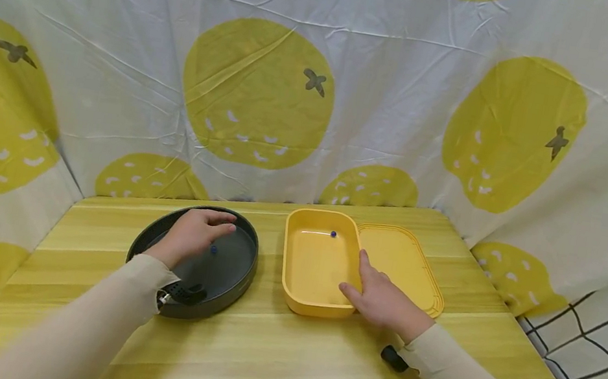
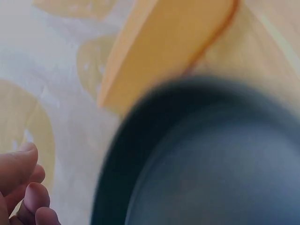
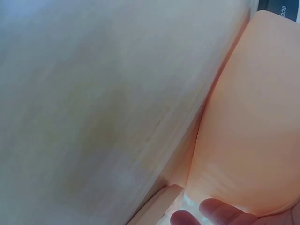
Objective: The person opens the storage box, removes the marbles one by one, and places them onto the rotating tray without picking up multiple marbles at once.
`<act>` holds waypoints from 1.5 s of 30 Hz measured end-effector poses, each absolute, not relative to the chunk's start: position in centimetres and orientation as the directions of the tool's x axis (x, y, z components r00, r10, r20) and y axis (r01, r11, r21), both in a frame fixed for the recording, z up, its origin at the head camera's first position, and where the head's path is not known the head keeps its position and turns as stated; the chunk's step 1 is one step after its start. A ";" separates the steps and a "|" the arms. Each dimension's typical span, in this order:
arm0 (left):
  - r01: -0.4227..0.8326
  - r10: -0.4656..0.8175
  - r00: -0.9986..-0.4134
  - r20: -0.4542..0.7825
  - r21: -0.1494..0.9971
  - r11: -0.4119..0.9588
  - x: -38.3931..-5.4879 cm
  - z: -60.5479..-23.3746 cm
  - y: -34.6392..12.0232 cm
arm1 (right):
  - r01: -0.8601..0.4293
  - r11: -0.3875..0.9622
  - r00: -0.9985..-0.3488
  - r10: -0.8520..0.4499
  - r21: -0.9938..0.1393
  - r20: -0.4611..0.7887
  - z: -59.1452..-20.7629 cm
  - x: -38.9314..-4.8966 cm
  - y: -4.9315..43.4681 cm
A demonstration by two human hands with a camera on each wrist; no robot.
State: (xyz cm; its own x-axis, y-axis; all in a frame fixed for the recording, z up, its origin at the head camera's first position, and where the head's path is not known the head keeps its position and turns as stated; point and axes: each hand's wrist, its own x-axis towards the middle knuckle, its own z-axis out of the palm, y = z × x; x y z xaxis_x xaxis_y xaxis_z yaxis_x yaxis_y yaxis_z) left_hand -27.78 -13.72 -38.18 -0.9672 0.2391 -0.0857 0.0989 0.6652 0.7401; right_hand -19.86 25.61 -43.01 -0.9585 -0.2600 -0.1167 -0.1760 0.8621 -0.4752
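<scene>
My left hand (image 1: pixel 194 235) is over a round dark pan (image 1: pixel 235 271), its thumb and fingers loosely bent, with nothing visible between them. A small blue bead (image 1: pixel 214 249) lies in the pan, just right of that hand. To the right stands a yellow rectangular box (image 1: pixel 315 270) with another small blue bead (image 1: pixel 333 234) near its far end. My right hand (image 1: pixel 384 300) holds the box's right wall, thumb on the inner side and the other fingers on the outer. In the right wrist view the fingertips (image 3: pixel 218 210) show beside the box wall (image 3: pixel 248 126).
A flat yellow lid (image 1: pixel 402 263) lies right of the box, partly behind the right hand. A black slotted utensil head (image 1: pixel 188 293) shows at the pan's near side, by the left cuff. A fruit-patterned curtain (image 1: pixel 383 96) hangs behind the wooden table (image 1: pixel 277 369); black wire mesh (image 1: pixel 604 352) stands at the right.
</scene>
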 end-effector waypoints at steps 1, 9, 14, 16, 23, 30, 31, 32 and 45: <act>0.105 0.248 -0.966 -0.080 0.750 0.653 -27.8 -38.1 -12.9 | -0.174 0.862 -0.959 -0.259 -0.475 -0.119 -43.0 -19.8 25.6; 0.091 0.315 -0.944 -0.099 0.839 0.536 -27.7 -37.1 -5.5 | -0.164 0.860 -0.960 -0.252 -0.484 -0.123 -43.1 -19.8 25.7; 0.069 0.330 -0.937 -0.111 0.870 0.488 -28.0 -37.2 -1.3 | -0.171 0.859 -0.960 -0.256 -0.482 -0.116 -43.1 -19.8 25.6; 0.064 0.332 -0.937 -0.107 0.883 0.466 -28.1 -37.4 0.0 | -0.171 0.858 -0.960 -0.256 -0.484 -0.116 -43.1 -19.8 25.6; 0.050 0.345 -0.932 -0.114 0.901 0.431 -28.9 -38.6 3.3 | -0.158 0.862 -0.962 -0.244 -0.482 -0.121 -43.4 -19.9 25.7; 0.065 0.357 -0.926 -0.120 0.882 0.466 -29.6 -39.8 5.3 | -0.162 0.867 -0.964 -0.240 -0.472 -0.110 -43.3 -19.8 25.7; 0.066 0.355 -0.927 -0.122 0.878 0.474 -29.6 -39.9 5.4 | -0.160 0.866 -0.965 -0.239 -0.474 -0.111 -43.2 -19.8 25.6; 0.069 0.352 -0.928 -0.123 0.871 0.486 -29.7 -40.0 5.6 | -0.159 0.866 -0.965 -0.239 -0.475 -0.112 -43.2 -19.7 25.6; 0.073 0.291 -0.945 -0.148 0.774 0.629 -30.5 -41.7 6.9 | -0.160 0.870 -0.969 -0.228 -0.466 -0.094 -43.2 -19.6 25.3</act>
State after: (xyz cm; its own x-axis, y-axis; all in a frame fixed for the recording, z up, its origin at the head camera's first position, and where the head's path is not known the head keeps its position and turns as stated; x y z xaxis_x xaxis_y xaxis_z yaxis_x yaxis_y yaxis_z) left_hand -30.55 6.90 -41.65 -0.9452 0.2911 -0.1480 0.0727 0.6294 0.7737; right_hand -19.59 25.25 -43.20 -0.9690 -0.2285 -0.0943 -0.1598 0.8702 -0.4661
